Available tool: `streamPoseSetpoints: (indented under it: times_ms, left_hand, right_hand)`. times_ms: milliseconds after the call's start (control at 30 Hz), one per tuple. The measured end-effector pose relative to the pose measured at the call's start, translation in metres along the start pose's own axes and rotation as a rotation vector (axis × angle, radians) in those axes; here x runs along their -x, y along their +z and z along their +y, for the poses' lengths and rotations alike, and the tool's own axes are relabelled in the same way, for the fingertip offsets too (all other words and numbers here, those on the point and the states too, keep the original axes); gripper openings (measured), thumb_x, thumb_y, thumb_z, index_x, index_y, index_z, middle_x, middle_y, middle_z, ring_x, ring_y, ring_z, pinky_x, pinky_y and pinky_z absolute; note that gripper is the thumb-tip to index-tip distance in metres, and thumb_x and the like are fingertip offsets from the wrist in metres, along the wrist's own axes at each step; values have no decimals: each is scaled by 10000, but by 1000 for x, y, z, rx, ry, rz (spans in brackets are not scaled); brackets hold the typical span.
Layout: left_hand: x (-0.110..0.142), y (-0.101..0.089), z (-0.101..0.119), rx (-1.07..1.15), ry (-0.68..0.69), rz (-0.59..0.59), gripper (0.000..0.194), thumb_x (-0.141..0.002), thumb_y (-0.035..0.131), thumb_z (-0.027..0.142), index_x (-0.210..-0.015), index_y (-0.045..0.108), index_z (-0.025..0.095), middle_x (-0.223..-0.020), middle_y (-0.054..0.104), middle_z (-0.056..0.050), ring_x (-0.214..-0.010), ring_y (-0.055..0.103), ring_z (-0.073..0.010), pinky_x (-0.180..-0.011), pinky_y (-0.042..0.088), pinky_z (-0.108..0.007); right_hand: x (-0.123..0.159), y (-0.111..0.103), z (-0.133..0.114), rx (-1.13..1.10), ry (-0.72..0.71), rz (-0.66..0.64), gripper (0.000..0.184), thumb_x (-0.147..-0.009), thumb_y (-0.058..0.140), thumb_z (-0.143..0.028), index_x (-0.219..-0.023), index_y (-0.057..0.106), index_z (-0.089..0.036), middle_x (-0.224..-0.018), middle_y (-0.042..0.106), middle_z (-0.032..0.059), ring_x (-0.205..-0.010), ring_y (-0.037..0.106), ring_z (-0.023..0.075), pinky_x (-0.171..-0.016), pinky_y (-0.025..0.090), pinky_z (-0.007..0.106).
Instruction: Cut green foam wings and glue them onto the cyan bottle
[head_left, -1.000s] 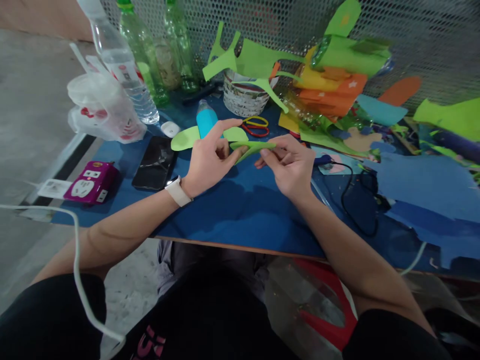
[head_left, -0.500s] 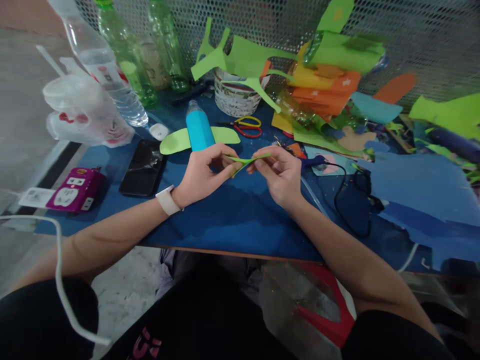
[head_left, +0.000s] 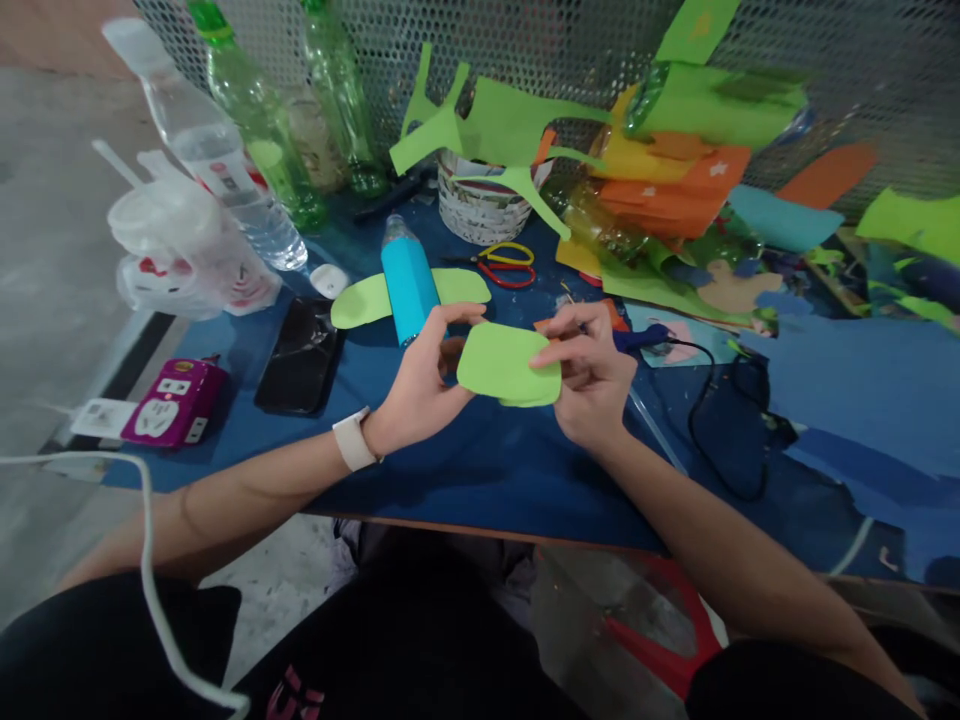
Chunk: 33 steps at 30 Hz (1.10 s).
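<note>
A light green piece of paper (head_left: 501, 362) with rounded corners is held up between my two hands, its broad face toward me. My left hand (head_left: 426, 375) grips its left edge, fingertips partly behind it. My right hand (head_left: 596, 375) pinches the right edge, one finger lying on the front face. Just beyond my left hand lies a small plane-like body, a bottle wrapped in blue paper (head_left: 409, 285) with a clear neck. Green paper wings (head_left: 363, 302) stick out on both sides of it. Scissors (head_left: 510, 268) with yellow and red handles rest behind.
A black phone (head_left: 301, 355) and a purple power adapter (head_left: 174, 402) lie at left, with plastic bottles (head_left: 232, 180) behind. A woven basket (head_left: 484, 210) under green cut-outs stands at the back. Paper scraps, a blue glue gun (head_left: 637, 338) and its cord, and blue sheets (head_left: 870, 400) crowd the right.
The green paper has turned from nearly edge-on and bent to flat, face toward me. My hands have moved slightly apart around it. The whole view has shifted a little.
</note>
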<state>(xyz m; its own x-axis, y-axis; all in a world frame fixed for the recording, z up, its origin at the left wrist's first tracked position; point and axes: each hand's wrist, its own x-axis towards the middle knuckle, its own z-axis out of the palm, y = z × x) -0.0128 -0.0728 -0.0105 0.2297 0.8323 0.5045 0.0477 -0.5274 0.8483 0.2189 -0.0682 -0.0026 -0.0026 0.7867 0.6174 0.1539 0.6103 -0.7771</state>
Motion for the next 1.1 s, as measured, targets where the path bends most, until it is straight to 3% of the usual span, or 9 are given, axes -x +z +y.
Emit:
streamPoseSetpoints:
  times_ms: [167, 267, 367, 433, 533, 600, 733, 833, 1100]
  left_hand:
    - [0, 4, -1, 380, -205, -99, 627, -1050, 950, 475, -1540, 590, 325, -1551, 730, -136, -1266, 847, -270, -958, 780, -360]
    - [-4, 3, 4, 583, -365, -182, 585, -1102, 873, 523, -1556, 563, 324, -1575, 736, -152, -1098, 908, -265, -814, 787, -343]
    - [-7, -1, 8, 679, -504, -217, 489, -1128, 830, 527, -1481, 587, 293, -1365, 831, -115, -949, 926, -241, -717, 751, -294]
    - [-8, -3, 9, 735, -542, -205, 416, -1111, 839, 520, -1366, 632, 265, -1198, 856, -71, -911, 927, -237, -701, 747, -283]
    - [-9, -6, 10, 811, -590, -158, 477, -1015, 908, 573, -1244, 662, 235, -1160, 858, -61, -904, 939, -269, -696, 768, -306]
    - [-9, -6, 13, 764, -621, -158, 505, -1011, 900, 621, -1215, 670, 220, -1118, 860, -67, -894, 941, -276, -706, 780, -319]
    - [-10, -3, 19, 497, -560, -182, 471, -1097, 836, 637, -1148, 677, 197, -1032, 856, -64, -890, 934, -228, -772, 787, -296]
    - [-11, -3, 21, 369, -485, -168, 502, -1088, 844, 671, -1080, 683, 195, -1001, 863, -63, -876, 928, -221, -794, 798, -311]
    - [-13, -6, 7, 235, -352, -100, 516, -1088, 835, 709, -1190, 662, 234, -990, 887, -30, -766, 907, -202, -705, 789, -310]
  right_hand:
    - [-3, -1, 10, -89, -48, -4, 210, -1001, 981, -509, -925, 931, -319, -894, 781, 50, -723, 706, 188, -602, 583, 327]
    - [-3, -2, 8, -52, -11, 4, 264, -1010, 955, -564, -945, 938, -308, -848, 818, 60, -675, 714, 199, -580, 586, 335]
    - [2, -4, 7, -50, 27, -6, 179, -1050, 908, -488, -999, 956, -324, -876, 848, 66, -705, 754, 220, -603, 612, 356]
    - [6, -7, 7, -66, 49, -7, 138, -1062, 867, -430, -1095, 977, -353, -967, 881, 67, -800, 806, 251, -663, 644, 387]
    - [12, -11, 6, -92, 67, -17, 296, -1059, 789, -527, -1199, 989, -361, -1083, 906, 81, -947, 851, 323, -756, 682, 470]
    - [14, -11, 3, -82, 86, -23, 335, -1054, 774, -577, -1154, 991, -341, -1057, 906, 85, -932, 853, 333, -766, 691, 493]
    - [13, 1, -6, 32, 199, 33, 230, -988, 941, -524, -972, 918, -296, -887, 870, 42, -721, 796, 233, -636, 667, 390]
    - [11, 9, -4, 0, 295, 37, 342, -942, 1013, -575, -960, 843, -279, -772, 811, -3, -615, 757, 195, -573, 674, 351]
    - [11, 5, 24, -123, 410, -24, 699, -882, 1041, -718, -1305, 621, -352, -995, 880, -22, -688, 839, 215, -588, 749, 361]
